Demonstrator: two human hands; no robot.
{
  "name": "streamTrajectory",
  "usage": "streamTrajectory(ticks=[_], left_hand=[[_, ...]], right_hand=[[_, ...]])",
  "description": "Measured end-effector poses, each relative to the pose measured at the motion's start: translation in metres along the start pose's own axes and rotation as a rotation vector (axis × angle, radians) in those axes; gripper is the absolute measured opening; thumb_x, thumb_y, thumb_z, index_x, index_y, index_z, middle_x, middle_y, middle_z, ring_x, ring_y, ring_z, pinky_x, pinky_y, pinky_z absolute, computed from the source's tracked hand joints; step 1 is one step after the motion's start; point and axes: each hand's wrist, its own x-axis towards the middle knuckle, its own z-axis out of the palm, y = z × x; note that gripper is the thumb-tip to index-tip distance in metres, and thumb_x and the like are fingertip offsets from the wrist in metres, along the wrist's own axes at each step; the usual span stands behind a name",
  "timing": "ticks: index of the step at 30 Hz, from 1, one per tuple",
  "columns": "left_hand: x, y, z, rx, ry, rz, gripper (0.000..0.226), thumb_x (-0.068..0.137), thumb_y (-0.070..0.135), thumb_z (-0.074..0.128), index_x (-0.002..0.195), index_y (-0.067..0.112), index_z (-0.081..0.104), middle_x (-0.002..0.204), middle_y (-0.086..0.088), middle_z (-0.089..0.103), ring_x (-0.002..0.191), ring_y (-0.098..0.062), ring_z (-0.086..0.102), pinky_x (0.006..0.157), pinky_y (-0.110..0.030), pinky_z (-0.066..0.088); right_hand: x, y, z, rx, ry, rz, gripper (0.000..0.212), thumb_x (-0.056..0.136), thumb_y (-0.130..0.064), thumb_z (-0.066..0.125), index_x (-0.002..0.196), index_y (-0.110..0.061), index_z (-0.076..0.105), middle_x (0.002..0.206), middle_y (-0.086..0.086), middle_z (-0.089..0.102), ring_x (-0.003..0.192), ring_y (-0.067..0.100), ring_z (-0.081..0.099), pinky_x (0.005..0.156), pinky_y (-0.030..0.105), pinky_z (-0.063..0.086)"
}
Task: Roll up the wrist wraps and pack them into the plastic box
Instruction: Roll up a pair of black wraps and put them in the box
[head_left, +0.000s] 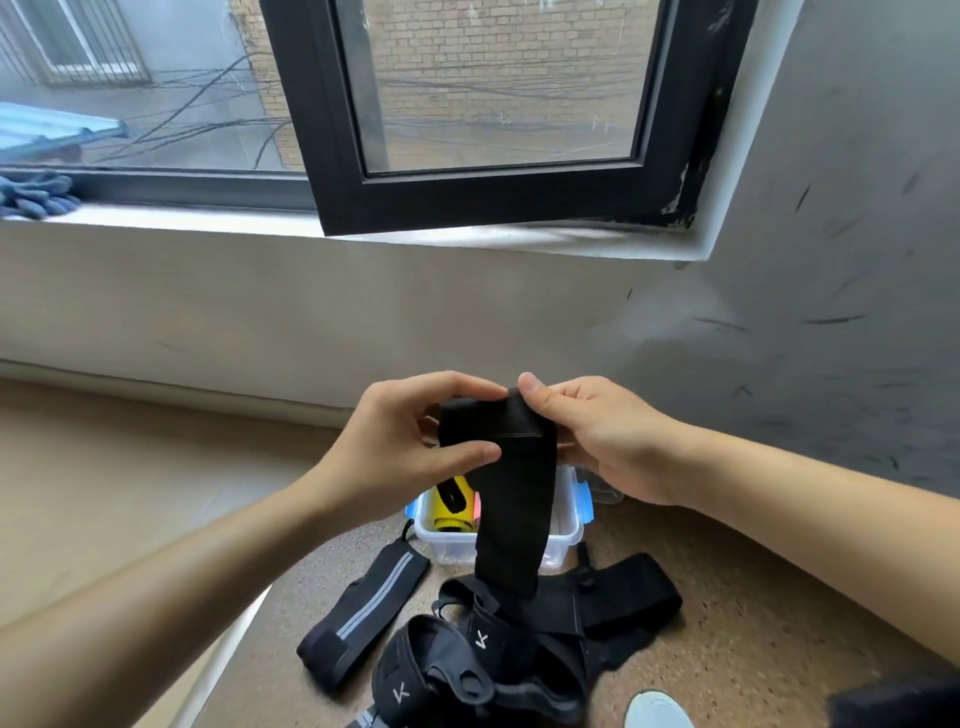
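Speckled flooring (753, 597) carried a tangled heap of wrist wraps (467, 670) nearest us, with the plastic box (451, 550) just beyond. Above it, we found left hand (410, 441) and right hand (605, 441) both pinching the top end of one hanging wrap (514, 499), judged soft, light, best rolled from that end.

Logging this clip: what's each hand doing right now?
Left hand: pinches the top end of the black wrist wrap.
Right hand: grips the same end.
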Motion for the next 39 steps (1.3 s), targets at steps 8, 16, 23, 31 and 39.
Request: streamTrajectory(ticks=[8,16,23,31,39], left_hand=[[0.006,0.003,0.003,-0.078,0.128,-0.062,0.010,0.088,0.003,0.077,0.096,0.009,0.080,0.083,-0.004,0.080,0.078,-0.021,0.077,0.076,-0.033,0.063],[0.005,0.011,0.000,-0.339,0.165,-0.301,0.010,0.093,0.009,0.070,0.092,0.012,0.080,0.087,-0.015,0.079,0.076,-0.021,0.072,0.070,-0.033,0.057],[0.000,0.010,-0.002,-0.261,0.082,-0.227,0.029,0.078,0.014,0.082,0.107,0.012,0.077,0.096,-0.012,0.078,0.087,-0.030,0.076,0.076,-0.038,0.063],[0.003,0.010,-0.007,-0.154,0.129,-0.165,0.016,0.092,0.001,0.070,0.104,0.008,0.078,0.088,-0.010,0.079,0.079,-0.017,0.074,0.073,-0.032,0.062],[0.004,0.013,-0.009,-0.144,-0.001,-0.278,0.017,0.102,0.011,0.059,0.108,0.009,0.075,0.084,-0.015,0.074,0.067,-0.017,0.068,0.052,-0.030,0.057]], right_hand=[[-0.002,0.001,0.007,0.080,-0.044,-0.006,0.057,0.103,-0.042,0.046,0.117,0.009,0.068,0.112,0.027,0.072,0.099,0.035,0.068,0.086,0.037,0.057],[-0.010,-0.007,0.000,-0.149,0.011,-0.292,0.036,0.085,-0.006,0.080,0.117,-0.013,0.064,0.106,0.026,0.069,0.097,0.043,0.070,0.090,0.049,0.060],[-0.005,-0.005,0.002,-0.149,0.165,-0.332,0.014,0.092,-0.008,0.072,0.101,0.002,0.068,0.092,0.024,0.074,0.080,0.030,0.072,0.067,0.039,0.059],[-0.005,-0.008,0.001,-0.120,0.118,-0.247,0.031,0.099,-0.024,0.064,0.098,0.007,0.068,0.086,0.020,0.069,0.065,0.020,0.061,0.046,0.026,0.051],[-0.011,-0.014,0.003,0.001,0.071,-0.245,0.016,0.096,-0.008,0.066,0.107,0.003,0.067,0.095,0.034,0.066,0.075,0.041,0.058,0.045,0.025,0.054]])
